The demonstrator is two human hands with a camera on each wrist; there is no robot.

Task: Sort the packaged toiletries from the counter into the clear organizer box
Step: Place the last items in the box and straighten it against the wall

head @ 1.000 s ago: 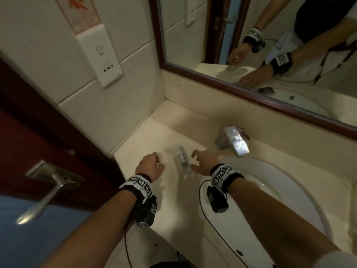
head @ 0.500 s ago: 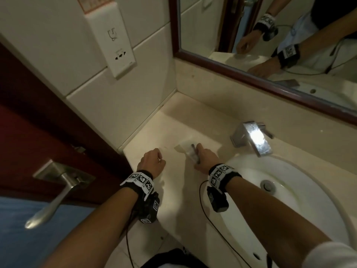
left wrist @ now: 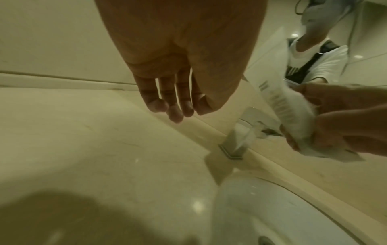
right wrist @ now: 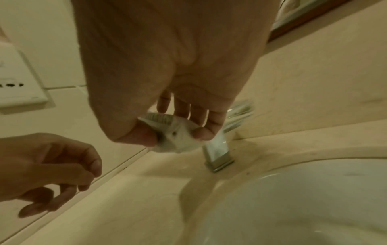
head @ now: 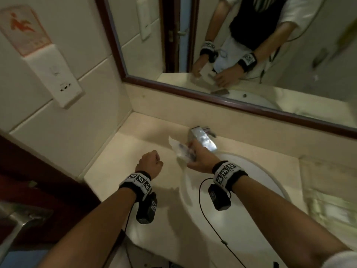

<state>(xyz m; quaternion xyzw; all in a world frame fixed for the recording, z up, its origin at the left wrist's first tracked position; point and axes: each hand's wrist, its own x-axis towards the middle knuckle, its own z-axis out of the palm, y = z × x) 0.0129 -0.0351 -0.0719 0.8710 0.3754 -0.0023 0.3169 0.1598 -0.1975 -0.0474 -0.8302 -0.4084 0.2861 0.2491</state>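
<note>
Head view had the right hand (head: 201, 158) lifted off the beige counter (head: 116, 161), fingers and thumb curled around a clear-and-white toiletry packet (head: 180, 149) — held in the air just left of the chrome faucet (head: 202, 139), near the back rim of the white sink basin (head: 251, 219). Right wrist view confirmed the grip: thumb on one side and fingertips (right wrist: 204, 133) on the other, packet (right wrist: 178, 132) pinched between them, crumpled, with printed bars along its upper edge; contents too blurred to identify. Left wrist view showed the same packet (left wrist: 286, 106) as a long white sachet running diagonally through the right hand (left wrist: 339, 121), top end sticking out above the fist. Left hand (head: 149, 163) hovered over the counter beside it, apart from the packet, holding nothing — fingers loosely curled in the head view, hanging fairly straight in the left wrist view (left wrist: 178, 66). Mirror (head: 251, 55) above the backsplash reflected both hands and the packet. Wall socket plate (head: 56, 74) sat on the tiled wall to the left. Organizer box could not be made out in any view.
</note>
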